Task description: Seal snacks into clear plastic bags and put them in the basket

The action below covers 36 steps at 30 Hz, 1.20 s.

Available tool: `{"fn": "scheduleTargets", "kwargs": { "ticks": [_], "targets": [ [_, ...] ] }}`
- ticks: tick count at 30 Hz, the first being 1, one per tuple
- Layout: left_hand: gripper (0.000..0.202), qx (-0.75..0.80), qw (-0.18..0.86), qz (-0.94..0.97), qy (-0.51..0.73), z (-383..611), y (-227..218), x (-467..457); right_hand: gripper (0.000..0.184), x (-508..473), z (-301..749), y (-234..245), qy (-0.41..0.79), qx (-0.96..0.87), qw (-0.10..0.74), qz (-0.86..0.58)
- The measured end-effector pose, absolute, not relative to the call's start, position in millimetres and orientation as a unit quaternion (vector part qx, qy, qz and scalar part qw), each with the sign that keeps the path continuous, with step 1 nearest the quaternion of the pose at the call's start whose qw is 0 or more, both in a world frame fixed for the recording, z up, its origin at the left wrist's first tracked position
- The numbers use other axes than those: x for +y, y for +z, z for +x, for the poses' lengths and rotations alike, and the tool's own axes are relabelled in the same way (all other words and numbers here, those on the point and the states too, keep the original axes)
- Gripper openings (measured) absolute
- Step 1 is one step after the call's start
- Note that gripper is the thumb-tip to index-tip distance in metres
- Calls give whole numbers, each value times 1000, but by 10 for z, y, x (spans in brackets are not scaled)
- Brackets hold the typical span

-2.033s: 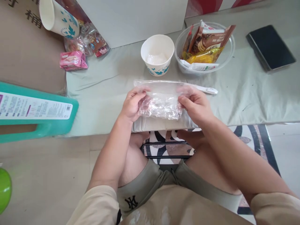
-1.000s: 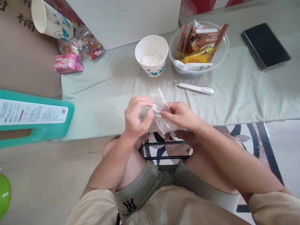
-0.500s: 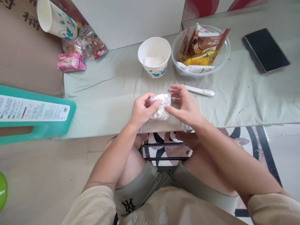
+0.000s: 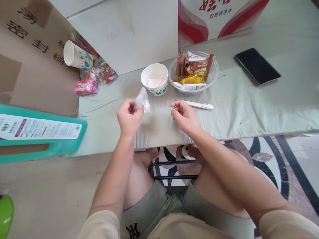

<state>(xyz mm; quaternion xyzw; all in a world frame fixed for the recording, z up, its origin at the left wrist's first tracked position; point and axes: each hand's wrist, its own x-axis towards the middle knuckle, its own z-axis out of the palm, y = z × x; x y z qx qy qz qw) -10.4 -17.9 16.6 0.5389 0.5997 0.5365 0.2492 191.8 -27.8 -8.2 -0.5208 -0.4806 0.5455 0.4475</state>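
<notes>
My left hand (image 4: 130,118) pinches a crumpled clear plastic wrapper (image 4: 143,100) between thumb and fingers, in front of a paper cup (image 4: 157,89). The wrapper is slightly blurred and sticks up from the grip. White material lies in the bottom of the cup, too indistinct to name. To the right, my right hand (image 4: 184,115) hovers with loosely bent fingers, a gap between thumb and forefinger, and nothing seen in it. Just beyond it lies a white utility knife (image 4: 203,105), its left end partly behind the fingers.
Behind the knife stands a clear plastic bowl (image 4: 214,74) of packaged snacks. A phone (image 4: 258,65) lies at the right. On the left are a tipped paper cup (image 4: 77,57), a pink packet (image 4: 86,87), a cardboard box (image 4: 37,79) and a teal jug (image 4: 79,137).
My left hand has moved left with the wrapper, away from my right hand, which has come off it. The whole view has shifted, showing more of the boxes behind.
</notes>
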Motion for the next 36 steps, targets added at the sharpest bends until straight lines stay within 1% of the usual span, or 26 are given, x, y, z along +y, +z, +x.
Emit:
{"fn": "scheduleTargets", "kwargs": {
  "ticks": [2,3,5,7,10,12,14,16,17,19,20,22,23,24,25,26,27,28,29,31,33,36],
  "targets": [
    [18,619,142,594,494,-53,433,27,16,-298,1922,-48,552,-491,446,-506],
    [18,626,109,623,455,1,567,154,16,-302,1924,-35,554,-493,447,-500],
    [14,644,64,673,359,139,787,437,16,-295,1927,-15,560,-492,448,-494],
    [15,655,48,717,232,283,901,726,15,-271,1926,-2,566,-486,449,-492],
    [28,659,34,751,16,463,863,1086,15,-228,1921,11,573,-478,453,-487],
    [29,652,31,751,-98,556,771,1255,15,-206,1921,16,578,-475,457,-481],
    [22,643,65,744,-172,631,712,1373,16,-188,1929,17,583,-473,458,-476],
    [15,643,130,727,-202,687,735,1444,15,-173,1948,15,584,-474,459,-472],
    [15,643,162,721,-204,705,781,1459,15,-166,1961,15,583,-475,460,-472],
    [19,641,206,714,-190,719,916,1433,16,-157,1993,17,577,-476,466,-472],
    [22,641,209,717,-178,711,987,1384,16,-155,2010,20,575,-475,471,-471],
    [23,647,181,735,-88,662,1076,1194,16,-154,2043,32,573,-472,479,-469],
    [21,650,152,744,-5,621,1074,1054,15,-154,2056,39,572,-471,481,-468],
    [13,641,148,731,180,572,1035,891,15,-154,2066,47,571,-471,482,-469],
    [8,600,176,707,332,518,958,714,14,-155,2073,53,570,-472,482,-469],
    [11,563,235,673,418,466,849,533,14,-155,2076,58,568,-475,481,-470],
    [18,538,298,644,455,422,717,360,13,-158,2076,61,565,-478,481,-469],
    [21,534,340,614,472,393,574,203,13,-165,2075,61,559,-484,482,-470],
    [23,545,367,593,465,383,432,68,14,-177,2072,58,549,-493,484,-471],
    [28,552,421,568,443,410,192,-119,23,-222,2066,47,514,-522,483,-479],
    [30,530,466,526,475,462,46,-204,32,-293,2063,36,475,-560,467,-493],
    [27,531,501,449,515,480,-20,-220,33,-401,2058,27,429,-614,419,-512]
  ]
}}
